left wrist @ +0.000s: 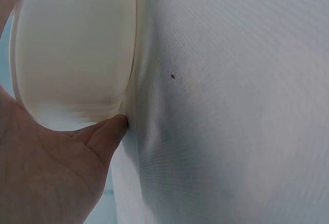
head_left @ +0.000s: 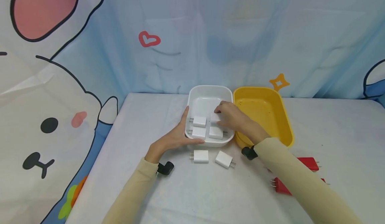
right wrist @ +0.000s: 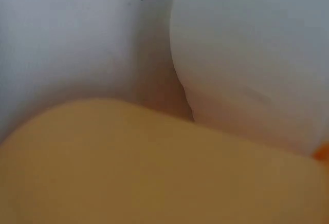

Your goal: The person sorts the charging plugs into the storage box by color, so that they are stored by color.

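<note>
My left hand (head_left: 172, 138) rests against the near left corner of a white plastic tray (head_left: 210, 92), fingers straight along its side and thumb along its front edge. Inside the tray my right hand (head_left: 231, 116) pinches a white charger plug (head_left: 215, 117), partly hidden by the fingers. Near it lie other white chargers (head_left: 200, 121), prongs pointing sideways. Two more white chargers, one straight (head_left: 201, 156) and one tilted (head_left: 224, 159), lie on the table before the tray. In the left wrist view the thumb (left wrist: 108, 134) touches the tray wall. The right wrist view shows no hand.
A yellow tray (head_left: 264, 117) stands right beside the white one; its wall (right wrist: 128, 167) fills the lower right wrist view. Red chargers (head_left: 309, 163) lie on the white-covered table at right, partly behind the right sleeve (head_left: 297, 177). A printed curtain (head_left: 192, 60) hangs behind.
</note>
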Available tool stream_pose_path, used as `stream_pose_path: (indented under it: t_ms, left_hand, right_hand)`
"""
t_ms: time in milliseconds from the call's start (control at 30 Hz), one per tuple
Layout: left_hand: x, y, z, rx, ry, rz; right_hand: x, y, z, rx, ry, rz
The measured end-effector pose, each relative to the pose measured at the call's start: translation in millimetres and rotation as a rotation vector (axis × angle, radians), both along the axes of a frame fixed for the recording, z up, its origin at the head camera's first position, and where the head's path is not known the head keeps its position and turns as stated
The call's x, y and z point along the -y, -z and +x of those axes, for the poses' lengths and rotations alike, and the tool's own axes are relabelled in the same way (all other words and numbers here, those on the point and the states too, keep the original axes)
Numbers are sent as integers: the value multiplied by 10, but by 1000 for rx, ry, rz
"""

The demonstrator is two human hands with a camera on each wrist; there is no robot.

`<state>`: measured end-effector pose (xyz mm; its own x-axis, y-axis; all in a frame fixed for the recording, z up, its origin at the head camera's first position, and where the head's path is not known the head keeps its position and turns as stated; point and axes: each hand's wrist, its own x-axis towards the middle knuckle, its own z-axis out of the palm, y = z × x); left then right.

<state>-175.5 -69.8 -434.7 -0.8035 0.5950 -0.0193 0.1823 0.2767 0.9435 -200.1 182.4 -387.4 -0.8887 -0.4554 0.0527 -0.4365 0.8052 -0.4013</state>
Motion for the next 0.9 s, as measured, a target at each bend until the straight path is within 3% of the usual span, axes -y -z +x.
stream_pose_path:
  t_ms: [300, 900]
  left_hand:
    - [19, 12, 8, 23, -11, -21]
    - [13, 17, -5, 16, -18, -27]
  right_hand:
    - [68, 86, -16, -14, -6, 53]
    - [153, 50, -48, 70, 48, 142]
